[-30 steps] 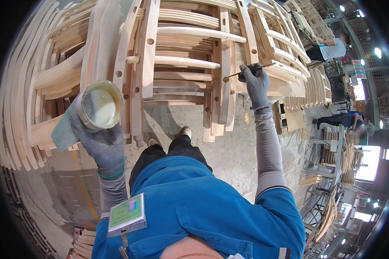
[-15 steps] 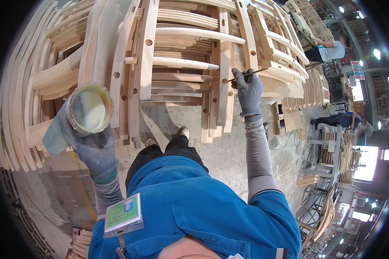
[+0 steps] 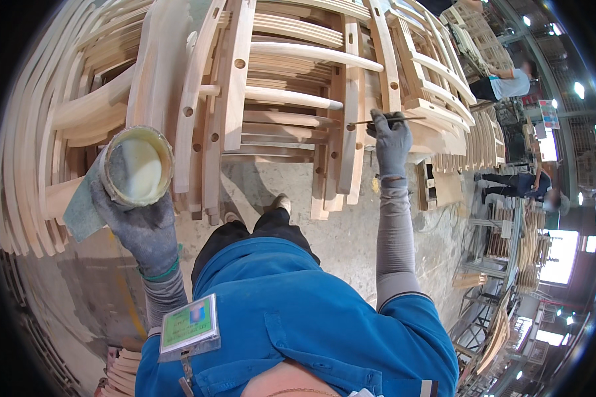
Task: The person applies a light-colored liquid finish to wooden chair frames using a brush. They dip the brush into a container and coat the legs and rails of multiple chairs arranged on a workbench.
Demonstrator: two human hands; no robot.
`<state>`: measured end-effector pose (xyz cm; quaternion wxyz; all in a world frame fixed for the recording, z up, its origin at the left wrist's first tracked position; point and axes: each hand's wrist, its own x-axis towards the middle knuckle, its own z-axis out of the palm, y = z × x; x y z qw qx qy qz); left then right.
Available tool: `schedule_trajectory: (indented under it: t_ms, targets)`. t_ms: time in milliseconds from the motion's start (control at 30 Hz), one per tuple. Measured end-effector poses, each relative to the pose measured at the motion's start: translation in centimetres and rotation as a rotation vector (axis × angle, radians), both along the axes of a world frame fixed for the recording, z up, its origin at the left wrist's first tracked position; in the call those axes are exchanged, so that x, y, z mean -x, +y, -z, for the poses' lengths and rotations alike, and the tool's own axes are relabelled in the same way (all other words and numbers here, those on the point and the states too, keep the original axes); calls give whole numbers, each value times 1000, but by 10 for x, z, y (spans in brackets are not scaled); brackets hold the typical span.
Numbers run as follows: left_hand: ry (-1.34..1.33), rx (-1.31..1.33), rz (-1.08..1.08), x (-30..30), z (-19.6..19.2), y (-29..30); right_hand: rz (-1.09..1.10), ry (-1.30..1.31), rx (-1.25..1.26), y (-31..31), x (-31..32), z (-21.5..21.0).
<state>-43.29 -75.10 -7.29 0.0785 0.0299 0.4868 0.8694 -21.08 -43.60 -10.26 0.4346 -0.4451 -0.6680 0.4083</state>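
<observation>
In my gloved left hand [image 3: 136,228] is a round tub [image 3: 116,188] with a crusted rim, part filled with creamy white liquid [image 3: 142,171]. A grey-green sheet [image 3: 85,215], cloth or abrasive pad, is pinched between that hand and the tub. My gloved right hand [image 3: 392,142] grips a thin dark stick [image 3: 414,119], perhaps a slim brush, across its fingers. The stick's left tip is at a round hole in an upright wooden leg [image 3: 353,86]; whether it goes inside I cannot tell. That leg belongs to a pale wooden chair frame with curved crossbars [image 3: 295,98].
More stacked wooden frames [image 3: 36,145] crowd the left side, others [image 3: 437,73] the right. Below lies a concrete floor [image 3: 351,245] with my feet near the frames. Two people [image 3: 510,83] work farther off at the right, near racks [image 3: 503,231] of wooden parts.
The frames sit slightly farther right in the picture. My right hand has shifted a little right and down, its stick still at the hole. The left hand holds the tub as before.
</observation>
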Motion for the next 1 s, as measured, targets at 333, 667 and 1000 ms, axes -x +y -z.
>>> schedule_trajectory:
  t_ms: [333, 667, 1000]
  targets:
    - [-75, -126, 192, -8, -2, -13, -320, 278, 27, -122, 46, -100]
    - [-139, -829, 473, -17, -8, 4, -911, 460, -44, -182, 101, -87]
    - [457, -601, 154, -11, 28, 13, -1106, 584, 401, -187, 69, -83]
